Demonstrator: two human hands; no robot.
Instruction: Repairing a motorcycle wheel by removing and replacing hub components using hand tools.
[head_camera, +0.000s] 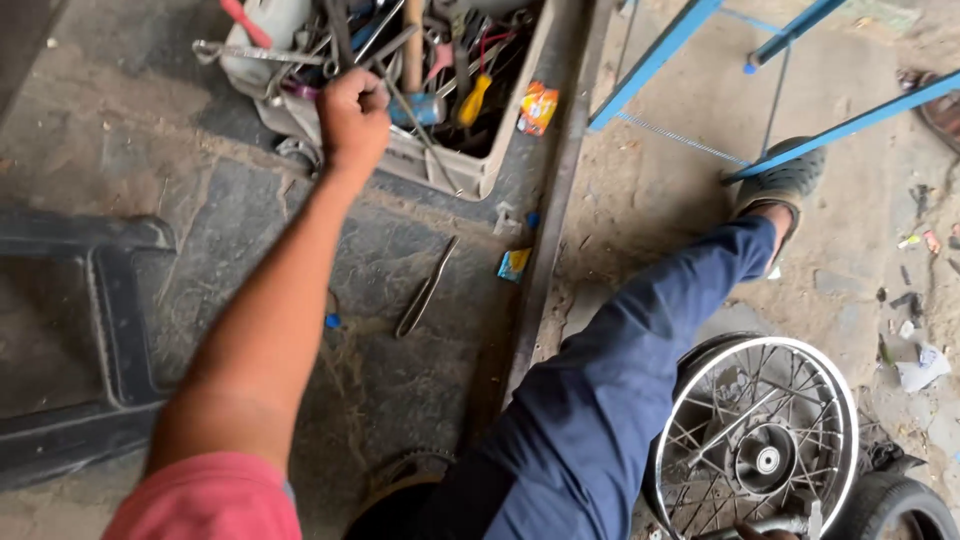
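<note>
Overflowing grey tool crate (470, 170), tangled metal

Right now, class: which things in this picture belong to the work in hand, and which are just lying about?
In hand:
- left hand, closed, reaching into the tool crate
- tools in the crate, such as the yellow-handled screwdriver
- spoked wheel by the leg

Lying about:
- metal lever on the floor
- orange wrapper
- blue frame
- paper scrap

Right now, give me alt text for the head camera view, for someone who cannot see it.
The left hand, closed in a fist, reaches into a tool crate full of wrenches and screwdrivers on a dirty stone floor. A leg in blue trousers stretches beside a spoked wheel; a loose metal tool lies nearby.
</note>
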